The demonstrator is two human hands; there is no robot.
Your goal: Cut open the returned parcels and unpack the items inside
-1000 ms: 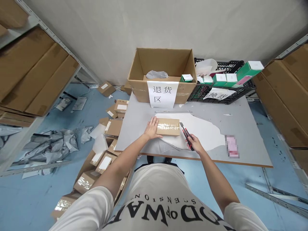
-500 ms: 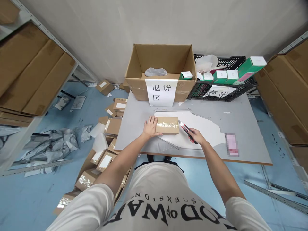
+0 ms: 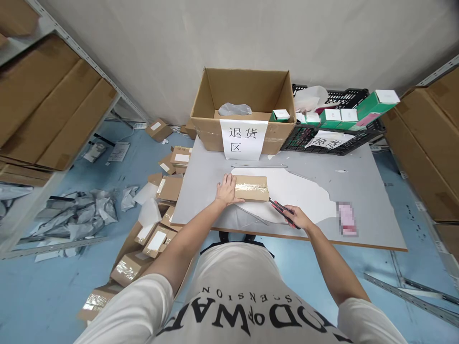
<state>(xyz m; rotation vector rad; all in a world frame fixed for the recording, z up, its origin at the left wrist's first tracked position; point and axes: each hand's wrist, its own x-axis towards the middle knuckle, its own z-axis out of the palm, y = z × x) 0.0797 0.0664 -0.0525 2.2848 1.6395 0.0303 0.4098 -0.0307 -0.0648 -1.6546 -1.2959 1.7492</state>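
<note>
Lying flat on the grey table [image 3: 358, 186], the small parcel [image 3: 251, 188] sits near the front edge, its top covered with shiny clear tape. Your left hand [image 3: 226, 190] presses down on the parcel's left end, fingers spread flat, palm on the cardboard and table; it grips nothing. Your right hand [image 3: 297, 218] is closed around the handle of a red and black box cutter [image 3: 281, 210]. The cutter points up and left, its tip touching the parcel's lower right corner.

Under the parcel lies a white sheet [image 3: 301, 191] with a torn edge, spreading to the right. A pink item [image 3: 346, 218], blurred, rests on the table to the right, well apart from your hands.

At the far edge of the table stands an open cardboard box [image 3: 244, 91] with a paper sign [image 3: 244, 139] taped to its front. Beside it, to the right, a black crate [image 3: 333, 138] holds green and white cartons [image 3: 337, 117].

On the blue floor to your left, more small parcels [image 3: 158, 229] lie in a heap against the table, with crumpled grey bags [image 3: 79, 215] further out. Shelving with flat cardboard [image 3: 53, 114] stands on the left.
</note>
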